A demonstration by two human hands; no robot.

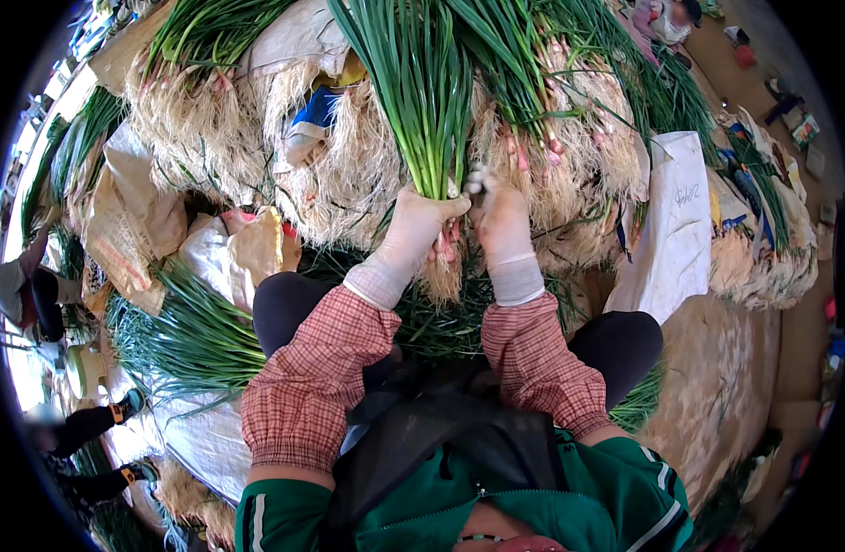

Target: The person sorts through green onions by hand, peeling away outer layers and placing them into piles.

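My left hand (421,225), in a pale glove, is closed round a bunch of green garlic (427,138). Its long green leaves point away from me, and pinkish bulbs and pale roots (443,276) hang below the fist. Close against the right side of the stems is my right hand (501,216), also gloved, with whitened fingertips curled together. What those fingers hold, if anything, is too small to make out. Just beyond both hands lies a heap of more green garlic (551,138), its tangled roots facing me.
Beside my left knee rests a pile of loose green leaves (188,322). Tan woven sacks (133,221) lie at the left, and a white sack (666,221) stands at the right. Another person's legs (91,428) show at the left edge. Brown sheeting (717,368) covers the right side.
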